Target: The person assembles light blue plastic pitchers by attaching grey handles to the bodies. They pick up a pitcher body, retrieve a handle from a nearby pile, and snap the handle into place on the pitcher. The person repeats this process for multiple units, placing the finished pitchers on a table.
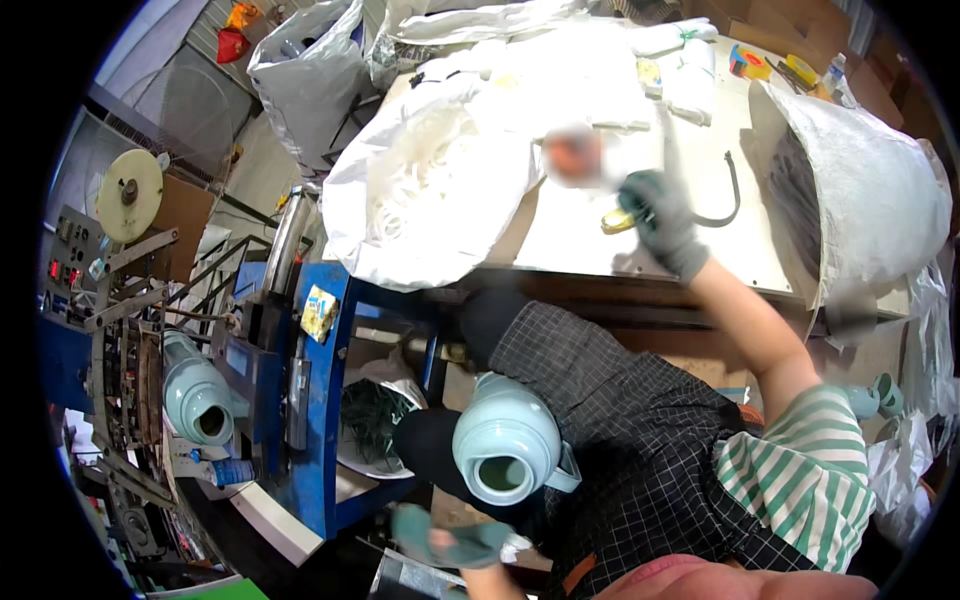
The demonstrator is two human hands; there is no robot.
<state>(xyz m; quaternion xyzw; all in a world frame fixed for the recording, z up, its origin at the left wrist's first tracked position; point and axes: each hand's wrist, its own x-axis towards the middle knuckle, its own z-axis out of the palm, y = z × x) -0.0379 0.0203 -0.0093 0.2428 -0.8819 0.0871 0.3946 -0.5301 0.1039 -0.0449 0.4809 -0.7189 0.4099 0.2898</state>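
A pale blue-green plastic jug body [508, 440] with a side handle rests on my lap, its round dark mouth toward me. My left hand [455, 540], in a green glove, is low beside the jug and apart from it; its fingers are smeared by motion. My right hand [660, 220], in a grey and dark green glove, is over the white table with its fingers curled in. What they hold is hidden. Beside those fingers lies a small yellow tool [617, 221]. A dark strap [735, 190] curves on the table to the right of this hand.
A white sack of pale rings [430, 190] stands at the table's left. Another sack with dark strips [850, 190] lies at the right. On the left, a second jug body [197, 390] sits in a machine beside a blue metal frame [325, 420]. A bin holds dark scraps [375, 420].
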